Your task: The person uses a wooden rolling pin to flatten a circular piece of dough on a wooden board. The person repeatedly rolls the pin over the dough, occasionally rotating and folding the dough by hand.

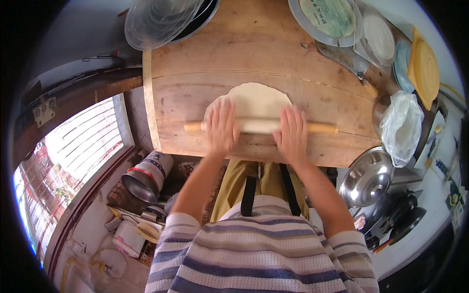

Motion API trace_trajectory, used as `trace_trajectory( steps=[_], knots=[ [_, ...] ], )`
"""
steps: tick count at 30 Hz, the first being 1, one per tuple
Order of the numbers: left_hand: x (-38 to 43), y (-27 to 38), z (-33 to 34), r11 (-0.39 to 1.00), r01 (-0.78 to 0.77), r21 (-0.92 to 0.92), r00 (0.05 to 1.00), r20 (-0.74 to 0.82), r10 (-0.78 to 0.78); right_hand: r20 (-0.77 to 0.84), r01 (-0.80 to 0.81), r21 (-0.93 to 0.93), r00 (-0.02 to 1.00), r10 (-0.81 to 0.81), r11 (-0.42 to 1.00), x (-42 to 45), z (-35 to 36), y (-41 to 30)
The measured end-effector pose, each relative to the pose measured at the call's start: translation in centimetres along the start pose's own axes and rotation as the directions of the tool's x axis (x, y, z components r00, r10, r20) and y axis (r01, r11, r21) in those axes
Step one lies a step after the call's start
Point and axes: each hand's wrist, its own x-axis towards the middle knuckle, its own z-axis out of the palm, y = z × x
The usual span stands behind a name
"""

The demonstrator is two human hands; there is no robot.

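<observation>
A flat sheet of pale dough (256,99) lies on the wooden board near its front edge. Across its near part rests a wooden rolling pin (256,125) with yellowish ends. My left hand (222,124) lies flat over the left part of the pin, fingers pointing away from me. On the right part of the pin is my right hand (292,128), also with extended fingers. Both hands are slightly blurred. Parts of the pin are hidden under them, and the dough's near edge is covered.
The wooden board (234,58) holds a bowl with a clear lid (165,22) at the far left. A cleaver (346,60) and lidded containers (326,18) stand far right. A metal basin (368,177) and a plastic bag (402,128) sit beside the board's right edge.
</observation>
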Motion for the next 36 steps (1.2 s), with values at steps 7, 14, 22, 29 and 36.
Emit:
trace_trajectory(
  steps=[7, 14, 22, 29, 36],
  knots=[
    [22.0, -0.2, -2.7, 0.998, 0.062, 0.029, 0.975, -0.214, -0.055, 0.224, -0.319, -0.005, 0.923, 0.312, 0.948, 17.7, -3.6, 5.5],
    [17.5, 1.1, -0.2, 0.994, -0.051, 0.1, 0.962, -0.262, 0.076, -0.182, -0.08, -0.149, 0.982, 0.052, 0.986, 10.5, -1.4, 8.8],
    [19.8, 3.3, -4.1, 0.971, 0.236, 0.028, 0.941, 0.244, -0.235, -0.14, -0.056, 0.017, 0.988, 0.058, 0.998, 9.1, -1.6, 6.8],
    [14.5, 3.0, 0.8, 1.0, 0.025, -0.01, 0.988, -0.153, -0.027, -0.088, 0.066, 0.06, 0.994, -0.061, 0.996, 10.3, 0.6, 4.1],
    [-5.4, 3.5, -0.8, 0.999, 0.036, 0.037, 0.984, 0.172, -0.042, 0.048, 0.068, -0.017, 0.997, -0.067, 0.998, 10.9, 1.0, 4.4]
  ],
)
